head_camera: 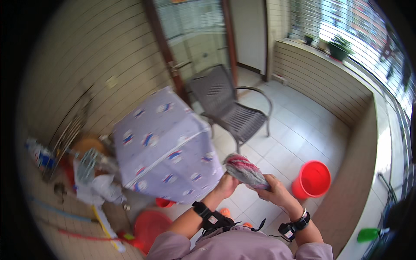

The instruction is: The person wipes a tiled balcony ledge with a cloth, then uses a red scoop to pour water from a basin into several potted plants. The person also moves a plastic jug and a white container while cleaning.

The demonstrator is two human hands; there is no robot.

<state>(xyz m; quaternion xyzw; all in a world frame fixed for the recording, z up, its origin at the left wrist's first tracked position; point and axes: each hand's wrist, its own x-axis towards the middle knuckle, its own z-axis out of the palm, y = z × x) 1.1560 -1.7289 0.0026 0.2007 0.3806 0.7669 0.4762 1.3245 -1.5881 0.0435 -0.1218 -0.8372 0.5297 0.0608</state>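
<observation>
A bunched grey cloth with pink-red stripes (245, 171) is held up in front of my body, above the tiled floor. My left hand (228, 185) grips its near left side from below. At its right end, my right hand (272, 190) has the cloth between thumb and fingers. The cloth looks twisted or folded into a thick roll; its underside is hidden. Both wrists carry black straps with small devices.
A fabric-covered appliance (169, 146) stands front left, with a brown armchair (230, 107) behind it. A red bucket (313, 180) sits on the floor at right; a red basin (151, 227) is lower left. A green bottle (368, 235) lies on the right ledge.
</observation>
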